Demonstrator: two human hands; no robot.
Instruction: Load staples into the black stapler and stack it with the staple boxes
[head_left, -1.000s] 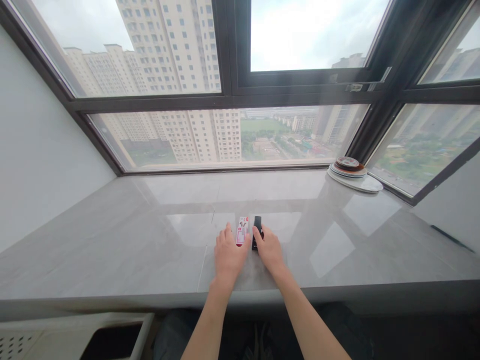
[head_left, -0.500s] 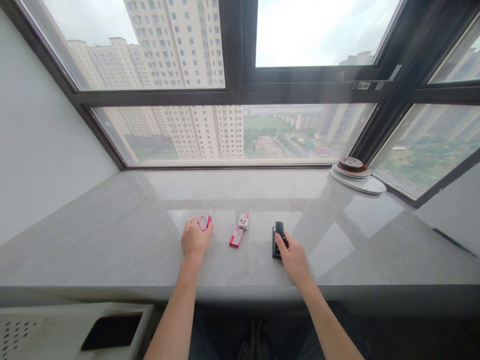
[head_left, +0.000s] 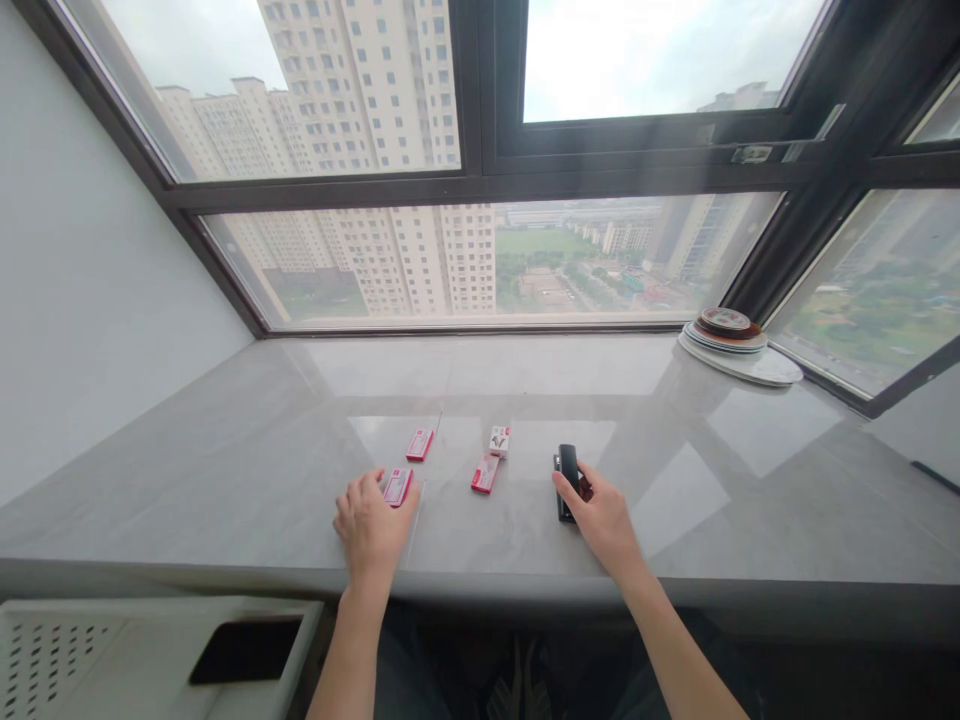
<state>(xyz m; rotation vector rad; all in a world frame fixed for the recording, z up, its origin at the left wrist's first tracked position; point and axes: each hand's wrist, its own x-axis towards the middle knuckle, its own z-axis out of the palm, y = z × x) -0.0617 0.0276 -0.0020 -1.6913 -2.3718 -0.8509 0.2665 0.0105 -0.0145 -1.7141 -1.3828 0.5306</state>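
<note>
My left hand point(head_left: 371, 515) is at a red and white box point(head_left: 398, 486) on the grey counter, its thumb on the right side and fingers at the left, closed around it. Just beyond lies a similar red and white box point(head_left: 420, 445), untouched. In the middle, a small white box with red edges point(head_left: 499, 440) touches the far end of another red and white box point(head_left: 485, 473). On the right, my right hand point(head_left: 600, 510) grips a black stapler point(head_left: 568, 480), which stands lengthwise on the counter, thumb on its near side.
A stack of plates point(head_left: 739, 350) sits in the far right corner of the grey counter point(head_left: 247, 440), by the window frame. At the lower left is a white surface point(head_left: 112, 660) with a black phone-like rectangle point(head_left: 246, 652).
My left hand has moved nearer to me and slightly left. Two boxes now show where it was, one beyond it and one at its fingers. The view has shifted slightly.
</note>
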